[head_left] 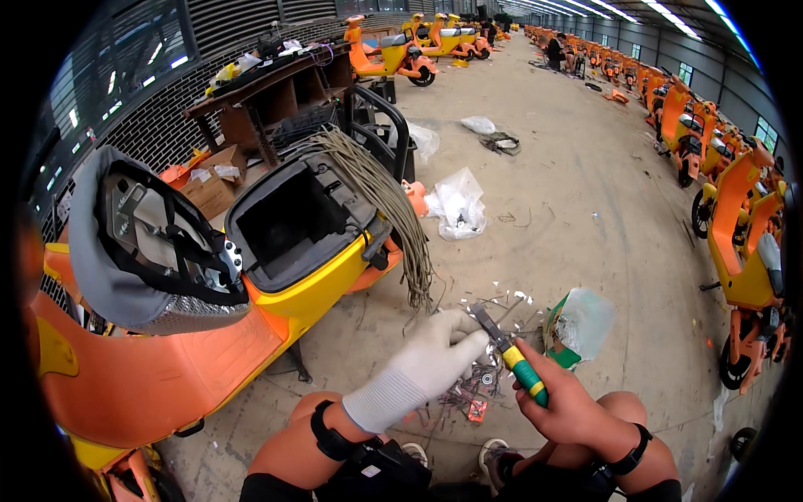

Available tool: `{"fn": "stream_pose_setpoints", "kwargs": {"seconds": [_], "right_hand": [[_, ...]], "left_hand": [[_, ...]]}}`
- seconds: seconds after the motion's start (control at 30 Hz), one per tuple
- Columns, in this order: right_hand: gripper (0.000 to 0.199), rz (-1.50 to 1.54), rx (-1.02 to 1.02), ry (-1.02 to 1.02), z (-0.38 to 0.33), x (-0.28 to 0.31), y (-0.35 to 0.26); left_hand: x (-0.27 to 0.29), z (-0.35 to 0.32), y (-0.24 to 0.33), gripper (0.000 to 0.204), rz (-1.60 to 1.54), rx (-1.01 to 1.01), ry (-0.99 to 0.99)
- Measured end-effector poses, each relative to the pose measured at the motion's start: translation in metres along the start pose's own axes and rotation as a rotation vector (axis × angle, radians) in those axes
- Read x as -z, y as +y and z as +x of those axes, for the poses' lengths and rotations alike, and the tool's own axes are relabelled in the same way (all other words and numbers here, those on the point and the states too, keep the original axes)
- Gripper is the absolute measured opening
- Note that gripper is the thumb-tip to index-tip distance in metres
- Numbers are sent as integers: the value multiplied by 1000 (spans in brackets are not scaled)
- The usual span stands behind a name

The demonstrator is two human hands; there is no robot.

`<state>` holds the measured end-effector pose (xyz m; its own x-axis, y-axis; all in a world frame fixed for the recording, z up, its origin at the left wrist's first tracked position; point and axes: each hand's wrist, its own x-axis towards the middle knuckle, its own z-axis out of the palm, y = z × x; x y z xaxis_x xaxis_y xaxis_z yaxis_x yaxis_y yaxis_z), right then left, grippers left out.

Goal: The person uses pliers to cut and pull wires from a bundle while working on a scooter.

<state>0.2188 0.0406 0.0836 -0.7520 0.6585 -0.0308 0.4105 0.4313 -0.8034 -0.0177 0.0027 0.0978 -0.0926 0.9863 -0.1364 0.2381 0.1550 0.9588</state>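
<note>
My gloved left hand point(427, 361) pinched a wire at the pliers point(508, 351) my right hand point(565, 406) gripped; cut scraps point(477, 393) littered the floor, the wire bundle point(385, 201) remained.

Bare concrete floor point(585, 192) runs long; corrugated wall point(242, 21) left of it, windows point(765, 134) to its right, strip lights point(661, 12) glowing above.

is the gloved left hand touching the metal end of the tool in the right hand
Touching. The head view shows the white-gloved left hand with its fingertips pinched at the metal jaws of the pliers, with no gap visible; the bare right hand grips the green-and-yellow handle.
</note>
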Motion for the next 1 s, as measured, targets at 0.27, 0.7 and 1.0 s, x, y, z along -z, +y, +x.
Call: {"fn": "stream_pose_setpoints", "kwargs": {"seconds": [0.27, 0.7, 1.0], "right_hand": [[70, -228, 299, 209, 2, -2, -3], [75, 93, 83, 6, 2, -6, -2], [74, 222, -9, -108, 1, -1, -2]], "left_hand": [[18, -7, 11, 26, -443, 188, -247], [-3, -20, 16, 24, 172, -97, 211], [-13, -21, 0, 10, 584, -475, 407]]}}
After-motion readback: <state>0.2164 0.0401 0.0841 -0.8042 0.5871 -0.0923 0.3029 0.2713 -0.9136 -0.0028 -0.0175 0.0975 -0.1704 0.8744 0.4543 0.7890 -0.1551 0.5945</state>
